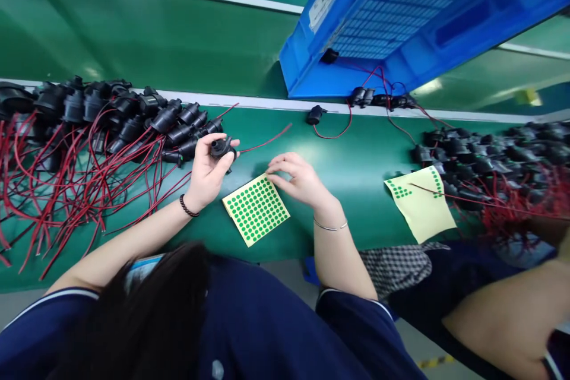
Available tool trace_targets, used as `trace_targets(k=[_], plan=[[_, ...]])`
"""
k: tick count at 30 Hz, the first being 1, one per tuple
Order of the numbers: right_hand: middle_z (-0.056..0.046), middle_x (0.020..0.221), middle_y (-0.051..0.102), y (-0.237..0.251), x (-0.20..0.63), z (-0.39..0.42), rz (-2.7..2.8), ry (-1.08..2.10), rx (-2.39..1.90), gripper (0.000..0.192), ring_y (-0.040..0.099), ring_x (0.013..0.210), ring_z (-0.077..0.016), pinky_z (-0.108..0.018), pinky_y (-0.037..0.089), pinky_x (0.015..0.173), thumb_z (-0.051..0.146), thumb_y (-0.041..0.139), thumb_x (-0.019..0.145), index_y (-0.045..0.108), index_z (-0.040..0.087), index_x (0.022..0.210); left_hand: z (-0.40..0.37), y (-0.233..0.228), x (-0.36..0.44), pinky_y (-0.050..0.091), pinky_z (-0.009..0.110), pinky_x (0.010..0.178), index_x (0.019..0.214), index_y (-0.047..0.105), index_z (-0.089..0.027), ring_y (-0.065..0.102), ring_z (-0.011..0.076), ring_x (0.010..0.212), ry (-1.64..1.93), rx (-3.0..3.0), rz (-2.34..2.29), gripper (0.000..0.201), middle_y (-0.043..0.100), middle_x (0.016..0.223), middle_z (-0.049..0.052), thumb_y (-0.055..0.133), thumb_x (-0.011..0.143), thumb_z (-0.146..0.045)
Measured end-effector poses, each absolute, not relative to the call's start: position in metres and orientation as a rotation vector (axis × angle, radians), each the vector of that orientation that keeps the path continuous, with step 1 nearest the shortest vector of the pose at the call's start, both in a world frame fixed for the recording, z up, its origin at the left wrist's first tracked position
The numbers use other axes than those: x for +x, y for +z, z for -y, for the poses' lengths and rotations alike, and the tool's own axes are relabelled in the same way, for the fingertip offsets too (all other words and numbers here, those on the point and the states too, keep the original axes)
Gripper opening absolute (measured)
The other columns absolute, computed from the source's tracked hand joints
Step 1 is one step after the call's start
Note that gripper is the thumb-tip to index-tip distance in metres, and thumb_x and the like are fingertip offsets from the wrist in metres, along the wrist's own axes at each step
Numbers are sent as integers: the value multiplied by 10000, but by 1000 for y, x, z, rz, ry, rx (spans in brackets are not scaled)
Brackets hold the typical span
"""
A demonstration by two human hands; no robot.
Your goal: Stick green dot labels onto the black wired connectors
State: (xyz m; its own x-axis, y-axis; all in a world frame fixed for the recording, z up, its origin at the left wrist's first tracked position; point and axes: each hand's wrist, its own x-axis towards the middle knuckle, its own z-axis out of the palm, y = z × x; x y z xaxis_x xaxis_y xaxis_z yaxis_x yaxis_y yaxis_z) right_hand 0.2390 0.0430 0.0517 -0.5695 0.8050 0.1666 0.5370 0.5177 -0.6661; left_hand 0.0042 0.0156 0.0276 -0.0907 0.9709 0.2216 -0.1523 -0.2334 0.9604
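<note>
Holding: a black pump (221, 147) is gripped in the left hand (205, 173), fingers curled round its body, raised just above the belt (347, 172).
Pump lead: red wire (267, 142) is trailed from the pump to the right and up, across the belt.
Right hand: right hand (299, 177) is rested at the top corner of the sticker sheet (255, 209); fingertips are pinched together at the sheet's edge. Whether a dot is held cannot be told.
Key relation: the sheet lies directly between the two hands, below and right of the pump, touching the right fingertips. The right hand is nearer to the sheet; the pump is just left of it, a short reach across.
Sheet axis: the sheet is set diamond-wise, one corner pointed at the right hand.
Left pile: pump pile (111, 116) with tangled red leads is stacked just left of the held pump, nearly touching it.
Right pile: second pile (490, 157) is seen well apart, with a nearly used sheet (421, 205) beside it.
Behind: a blue crate (401, 18) is tilted above the belt; one loose pump (314, 114) lies below it.
Co-worker: an arm (512, 309) is seen at lower right.
Obstruction: nothing is seen between pump and right hand.
</note>
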Motion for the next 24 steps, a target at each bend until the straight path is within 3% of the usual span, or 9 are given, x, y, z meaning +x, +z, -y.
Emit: trace_targets(k=[2, 4, 7, 12, 17, 24], plan=[[-72, 1151, 694, 47, 246, -37, 2377, 869, -1046, 170, 622, 1119, -273, -485, 499, 994, 324, 708, 877, 694, 270, 1037, -10, 28, 5, 590, 296, 780, 1183, 438, -275, 696, 137, 863, 1445, 1268, -1028, 309, 647, 1022, 31, 543, 956, -457], [-102, 1215, 657, 39, 247, -33, 2350, 920, -1147, 334, 615, 1135, -280, -472, 512, 979, 346, 754, 837, 660, 247, 1142, -5, 29, 6, 574, 286, 735, 1163, 461, -258, 669, 126, 797, 1407, 1331, -1043, 271, 646, 980, 29, 540, 957, -414], [-84, 1020, 672, 26, 241, -29, 2171, 975, -1447, 435, 649, 893, -228, -402, 550, 816, 363, 758, 819, 605, 207, 1196, -1, 35, 6, 567, 315, 834, 1148, 507, -238, 676, 144, 888, 1376, 1451, -1105, 306, 650, 1016, 38, 649, 885, -305], [24, 757, 614, 15, 244, -23, 1791, 1295, -1428, 403, 580, 637, -144, -309, 500, 624, 348, 717, 816, 559, 228, 1168, 0, 46, -2, 562, 294, 837, 1065, 588, -215, 690, 138, 832, 1244, 1599, -1188, 320, 695, 931, 9, 750, 790, -237], [13, 820, 624, 16, 262, -14, 1390, 1268, -1357, 399, 622, 710, -150, -318, 542, 666, 340, 711, 821, 562, 257, 1181, 4, 48, -4, 542, 281, 734, 850, 609, -211, 676, 152, 758, 1105, 1618, -1416, 143, 715, 827, 2, 728, 797, -273], [-17, 883, 662, 10, 264, 2, 1265, 1026, -1419, 237, 659, 791, -160, -332, 584, 722, 313, 690, 848, 658, 245, 1073, 4, 37, 2, 547, 346, 803, 844, 561, -211, 704, 200, 870, 909, 1375, -1318, 239, 751, 972, 42, 755, 768, -328]])
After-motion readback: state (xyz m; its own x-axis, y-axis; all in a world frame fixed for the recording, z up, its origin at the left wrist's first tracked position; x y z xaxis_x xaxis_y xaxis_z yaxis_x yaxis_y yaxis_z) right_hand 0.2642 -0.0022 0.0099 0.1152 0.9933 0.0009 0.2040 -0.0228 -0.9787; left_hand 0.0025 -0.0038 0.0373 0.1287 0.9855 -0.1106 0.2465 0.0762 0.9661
